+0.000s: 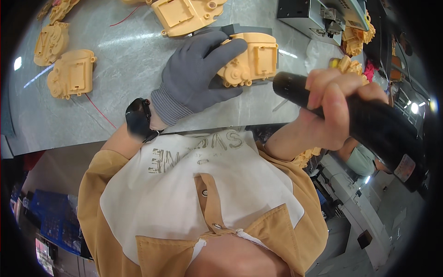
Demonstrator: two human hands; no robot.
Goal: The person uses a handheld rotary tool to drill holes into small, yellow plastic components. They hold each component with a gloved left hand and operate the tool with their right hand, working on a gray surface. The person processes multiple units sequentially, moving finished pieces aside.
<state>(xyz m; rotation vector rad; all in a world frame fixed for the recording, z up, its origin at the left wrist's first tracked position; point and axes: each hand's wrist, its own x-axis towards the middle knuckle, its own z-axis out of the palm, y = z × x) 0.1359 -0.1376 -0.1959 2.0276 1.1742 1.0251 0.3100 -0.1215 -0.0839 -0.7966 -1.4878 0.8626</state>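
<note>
My left hand [198, 69], in a grey knitted glove with a black watch at the wrist, presses down on a yellow plastic gearbox housing [253, 60] that sits on a dark grey holder [244, 30] on the grey worktable [120, 60]. My bare right hand [334, 108] grips a thick black power screwdriver [369, 124] held nearly level, its front end [284, 85] just right of the housing and a little nearer to me.
More yellow housings lie on the table: one at the top centre [184, 16], three at the left [71, 74]. Thin red wires [99, 111] trail across the surface. A grey metal machine [318, 16] stands at the top right, with a heap of yellow parts [357, 39] beside it.
</note>
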